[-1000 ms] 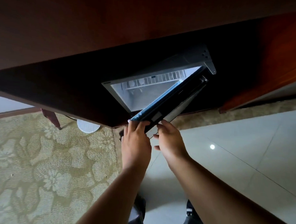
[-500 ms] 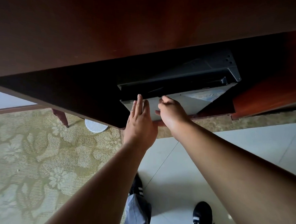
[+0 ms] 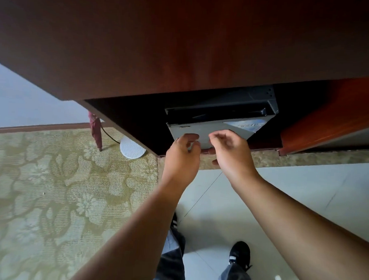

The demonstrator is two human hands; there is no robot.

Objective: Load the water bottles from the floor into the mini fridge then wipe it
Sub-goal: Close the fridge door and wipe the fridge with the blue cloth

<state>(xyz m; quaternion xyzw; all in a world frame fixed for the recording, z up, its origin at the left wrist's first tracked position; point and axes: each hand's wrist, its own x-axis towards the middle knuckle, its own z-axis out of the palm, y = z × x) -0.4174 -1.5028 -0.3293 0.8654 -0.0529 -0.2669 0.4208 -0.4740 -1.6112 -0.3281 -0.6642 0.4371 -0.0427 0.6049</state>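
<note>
The mini fridge (image 3: 220, 108) sits in a dark recess under a red-brown wooden desk (image 3: 184, 43). Its pale grey door (image 3: 220, 129) is closed, with a blue sticker at its right end. My left hand (image 3: 181, 159) and my right hand (image 3: 232, 155) hover side by side just in front of the door's lower edge. Their fingers are loosely curled and slightly blurred, and I see nothing held in either. No water bottle is in view.
A patterned green-beige carpet (image 3: 48, 197) covers the floor on the left and pale tiles (image 3: 304, 199) the right. A round white ribbed object (image 3: 132, 147) and a dark red folded thing (image 3: 95, 128) stand by the desk's left corner. My black shoe (image 3: 239, 254) is below.
The fridge door, which stood open a second ago, was pushed closed by both hands. Both hands have since come off the door and their fingers have curled.
</note>
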